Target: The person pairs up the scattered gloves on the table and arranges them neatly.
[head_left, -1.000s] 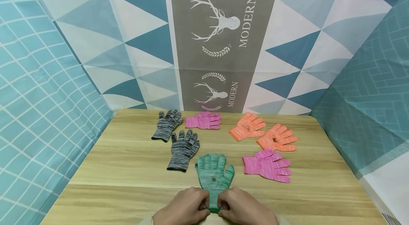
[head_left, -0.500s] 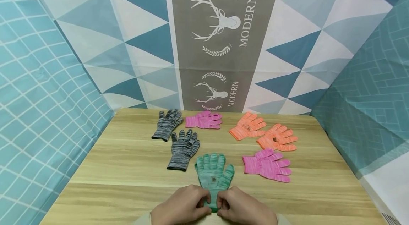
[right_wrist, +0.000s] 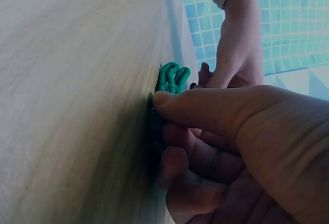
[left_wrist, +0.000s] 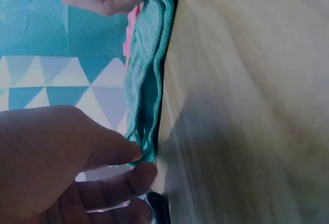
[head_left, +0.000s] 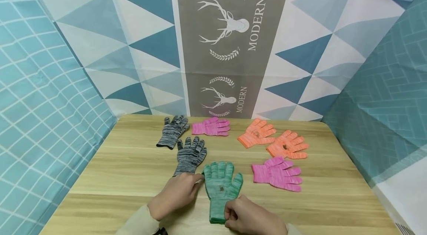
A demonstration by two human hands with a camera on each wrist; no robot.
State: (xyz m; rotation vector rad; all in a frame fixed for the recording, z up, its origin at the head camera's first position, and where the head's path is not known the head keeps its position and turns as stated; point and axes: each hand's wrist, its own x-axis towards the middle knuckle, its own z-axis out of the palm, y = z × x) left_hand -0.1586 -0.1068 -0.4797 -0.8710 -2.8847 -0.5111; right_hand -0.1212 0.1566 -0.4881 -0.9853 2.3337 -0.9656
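Observation:
Green knit gloves (head_left: 221,185) lie stacked palm up at the front of the table, fingers pointing away, with a dark spot on the upper palm. Two folded cuff loops (right_wrist: 175,75) show in the right wrist view. My right hand (head_left: 255,215) pinches the right corner of the cuff between thumb and curled fingers. At the stack's left edge, just below the fingers, my left hand (head_left: 178,192) pinches the green fabric with thumb and forefinger. Its knuckles overlap the cuff of a grey-black striped glove (head_left: 191,155) in the head view.
Another grey-black glove (head_left: 172,131) and a pink glove (head_left: 211,126) lie at the back. Two orange gloves (head_left: 257,133) are at back right, with a second pink glove (head_left: 277,174) in front of them. Patterned cloth (head_left: 220,42) walls in the wooden table (head_left: 110,183).
My left hand has let go of the cuff's left corner and moved up and left to the stack's left edge. My right hand stays at the cuff.

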